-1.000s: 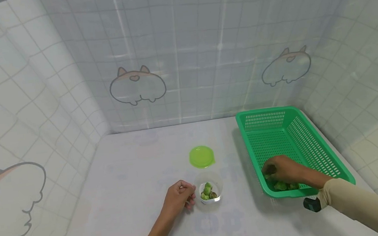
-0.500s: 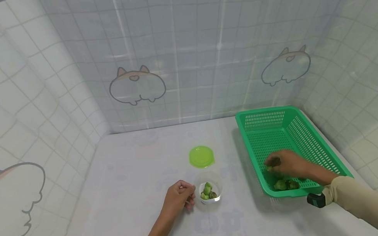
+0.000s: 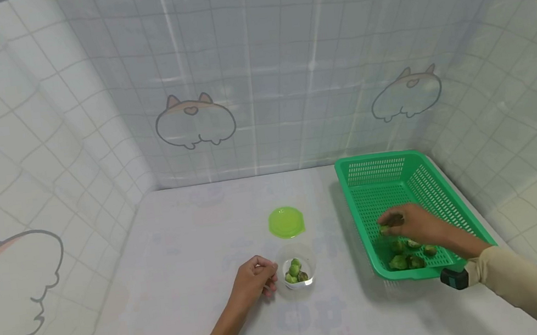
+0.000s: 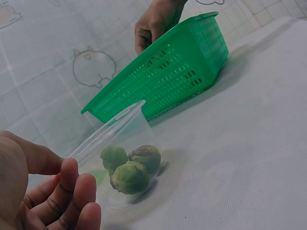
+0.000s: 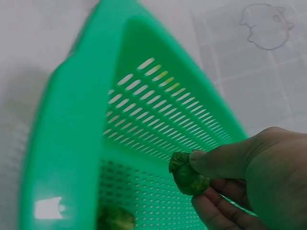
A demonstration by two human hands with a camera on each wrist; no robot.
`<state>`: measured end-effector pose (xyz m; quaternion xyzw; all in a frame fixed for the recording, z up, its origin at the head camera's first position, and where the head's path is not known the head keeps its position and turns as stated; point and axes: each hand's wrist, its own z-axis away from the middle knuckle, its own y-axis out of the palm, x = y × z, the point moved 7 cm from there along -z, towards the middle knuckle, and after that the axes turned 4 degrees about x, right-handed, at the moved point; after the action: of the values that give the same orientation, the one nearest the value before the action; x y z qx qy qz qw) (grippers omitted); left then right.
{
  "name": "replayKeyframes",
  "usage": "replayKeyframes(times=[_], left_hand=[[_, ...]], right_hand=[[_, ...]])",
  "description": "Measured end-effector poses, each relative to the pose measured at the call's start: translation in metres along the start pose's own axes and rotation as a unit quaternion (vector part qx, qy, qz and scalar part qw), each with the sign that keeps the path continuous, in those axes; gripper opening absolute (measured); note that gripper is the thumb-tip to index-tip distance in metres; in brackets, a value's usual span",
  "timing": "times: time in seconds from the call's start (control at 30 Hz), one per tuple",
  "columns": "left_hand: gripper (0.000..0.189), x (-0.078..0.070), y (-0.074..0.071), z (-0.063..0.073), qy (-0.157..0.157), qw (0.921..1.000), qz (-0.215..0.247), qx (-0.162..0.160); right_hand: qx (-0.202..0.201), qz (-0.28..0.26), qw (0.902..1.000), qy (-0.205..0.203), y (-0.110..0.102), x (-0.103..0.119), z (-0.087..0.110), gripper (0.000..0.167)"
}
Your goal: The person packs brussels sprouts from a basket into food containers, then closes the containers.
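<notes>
My right hand is inside the near half of a green perforated basket. In the right wrist view, its thumb and fingers pinch a Brussels sprout. Below that hand, several more Brussels sprouts lie on the basket's floor, partly covered by the hand. My left hand is at the left side of a clear plastic cup, thumb and forefinger pinching its rim. Several Brussels sprouts rest in the cup's bottom, one of them browned.
A lime-green round lid lies flat on the white-covered table, behind the cup. Grid-patterned curtains with printed animals hang at the back and both sides. The basket stands close to the right curtain.
My right hand has risen and drawn back from the sprouts on the basket floor, with one sprout in its fingers, uncovering more of them. The left hand and cup stay put.
</notes>
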<state>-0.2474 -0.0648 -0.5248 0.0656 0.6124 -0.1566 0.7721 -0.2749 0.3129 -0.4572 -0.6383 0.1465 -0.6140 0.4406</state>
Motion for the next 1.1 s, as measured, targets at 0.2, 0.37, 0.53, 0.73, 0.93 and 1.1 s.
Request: replayKeyframes(times=[0.2, 0.37, 0.53, 0.73, 0.93, 1.1], left_hand=[[0.015, -0.002, 0.0, 0.0, -0.001, 1.0, 0.001, 0.0], [0.015, -0.002, 0.0, 0.001, -0.002, 1.0, 0.0, 0.0], [0.015, -0.003, -0.001, 0.001, -0.001, 1.0, -0.003, 0.002], [0.015, -0.004, -0.001, 0.001, 0.002, 1.0, -0.006, 0.001], [0.015, -0.004, 0.0, 0.001, 0.003, 1.0, -0.004, 0.0], [0.015, -0.003, -0.001, 0.0, 0.004, 1.0, -0.004, -0.001]], right_hand=[[-0.019, -0.002, 0.9998, 0.007, -0.012, 0.007, 0.0, 0.027], [-0.02, -0.009, 0.9997, 0.011, -0.018, 0.014, 0.0, 0.026], [-0.017, -0.031, 0.9994, 0.005, -0.02, 0.021, 0.002, 0.03], [-0.013, -0.039, 0.9992, 0.001, -0.018, 0.03, -0.001, 0.034], [-0.002, -0.056, 0.9985, 0.001, -0.011, 0.037, -0.006, 0.038], [0.002, -0.06, 0.9982, 0.005, -0.006, 0.044, -0.01, 0.037]])
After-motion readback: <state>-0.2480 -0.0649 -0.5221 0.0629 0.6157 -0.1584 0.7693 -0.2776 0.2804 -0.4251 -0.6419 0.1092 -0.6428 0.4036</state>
